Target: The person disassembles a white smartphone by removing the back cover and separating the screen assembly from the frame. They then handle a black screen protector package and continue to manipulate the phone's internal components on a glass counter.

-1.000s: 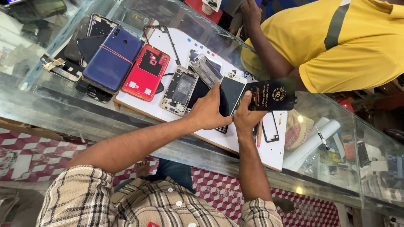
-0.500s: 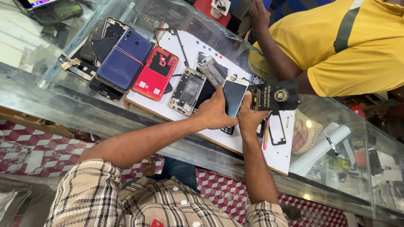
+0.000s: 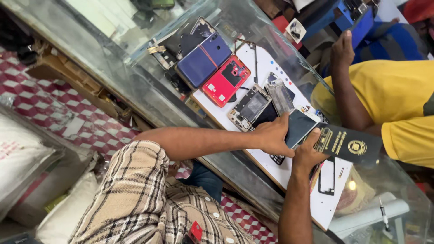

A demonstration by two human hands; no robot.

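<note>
My left hand point(image 3: 272, 137) grips a phone with a dark screen point(image 3: 299, 127) over a white work mat point(image 3: 266, 63) on a glass counter. Right beside it, my right hand point(image 3: 306, 154) holds a flat black packet with gold print point(image 3: 349, 145), its edge touching the phone. Both forearms reach in from the lower left, above my plaid shirt point(image 3: 135, 203).
On the mat lie a blue phone back point(image 3: 203, 58), a red phone back point(image 3: 226, 80), an opened phone frame point(image 3: 249, 107) and a black frame point(image 3: 326, 177). A person in a yellow shirt point(image 3: 398, 99) leans on the counter's far side, hand point(image 3: 342, 47) raised. A screwdriver point(image 3: 383, 214) rests lower right.
Both hands keep the phone and the black packet. The camera has swung, so the counter and mat now sit further right and more tilted in view.
</note>
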